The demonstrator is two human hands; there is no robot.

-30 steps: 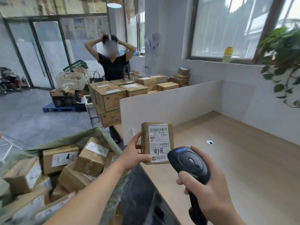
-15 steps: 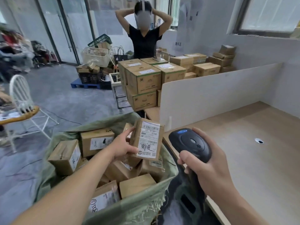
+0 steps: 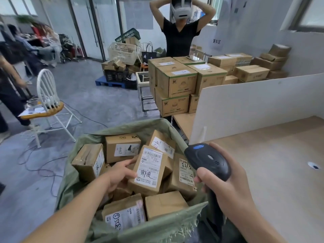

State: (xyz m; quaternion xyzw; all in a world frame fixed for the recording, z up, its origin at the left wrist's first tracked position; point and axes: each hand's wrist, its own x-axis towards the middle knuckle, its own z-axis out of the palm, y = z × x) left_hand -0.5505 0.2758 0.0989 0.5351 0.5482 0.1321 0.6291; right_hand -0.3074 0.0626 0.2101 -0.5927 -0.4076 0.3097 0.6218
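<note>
Cardboard parcel (image 3: pixel 149 171) gripped at its left edge by the left hand (image 3: pixel 121 172), thumb on the face beside the label, fingers curled round the side. Held tilted at centre frame, label up, low among the other parcels (image 3: pixel 122 149) in the open green woven sack (image 3: pixel 157 230). Resting on the boxes beneath or just clear of them: cannot tell. White label fully uncovered, with barcodes and black handwriting.

Just right of centre, black scanner (image 3: pixel 208 160) clasped by the right hand (image 3: pixel 228 188), fingers closed round the handle. Head with its blue button aimed left and down over the sack's edge, near the parcel's upper right corner, apart from it.

Further out: pale wooden desk (image 3: pixel 271 172) at right, white divider board (image 3: pixel 254 106) standing along its far side. Stacked brown cartons (image 3: pixel 177 81) at upper centre, a person (image 3: pixel 180 37) in a black top behind them with arms raised. White chair (image 3: pixel 47 95) at left.

Judged as mid-batch. Done, as far as visible: one parcel singled out, label turned toward the scanner. Left to do: the read itself, unconfirmed with no beam or light showing, then a sackful of labelled boxes to handle the same way.
</note>
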